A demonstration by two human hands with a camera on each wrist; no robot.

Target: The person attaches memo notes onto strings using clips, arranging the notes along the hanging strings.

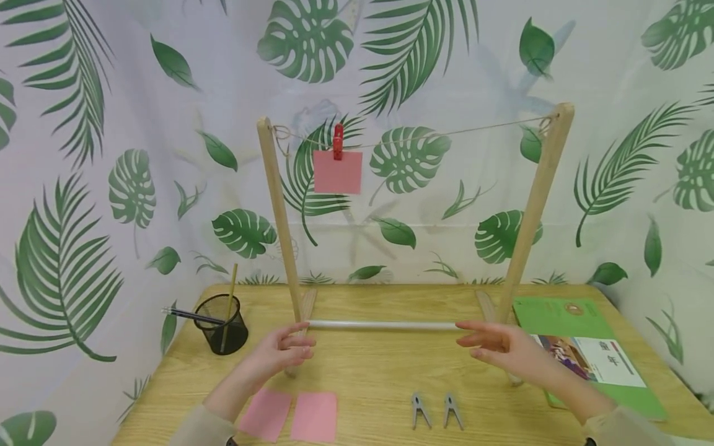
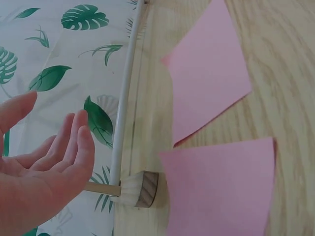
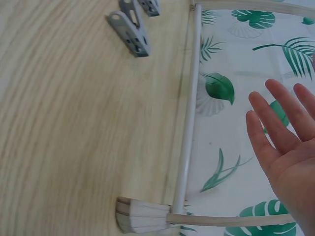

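Clock read from the person's side, twelve at the far edge, centre at mid-surface. One wooden rack (image 1: 385, 325), standing on the surface (image 1: 385, 365): left post (image 1: 281, 217) at ten, right post (image 1: 531, 214) at two, both leaning outward; white bar (image 1: 357, 324) low between them; string (image 1: 480, 129) tied between their tops. One red clip (image 1: 338, 142) on the string, toward eleven, one pink card (image 1: 337, 173) hanging from it. Left hand (image 1: 279, 352), nine, near the left post: grip apart, fingers lightly bent, thumb standing off, nothing held. Right hand (image 1: 504, 347), three, near the right post: grip apart, fingers slightly spread, nothing held. From above, I see fingertips overlapping both ends of the bar; the wrist views show a gap at each. Two loose cards (image 1: 314, 416), pink, lying side by side at seven. Two grey clips (image 1: 420, 410), just beside each other at five. One black mesh cup (image 1: 237, 334) at nine, beyond the left hand, two pencils (image 1: 232, 285) leaning in it. One green book (image 1: 558, 313), flat, at three, partly under the right forearm. Leaf-print cloth (image 1: 167, 124) behind, at twelve.
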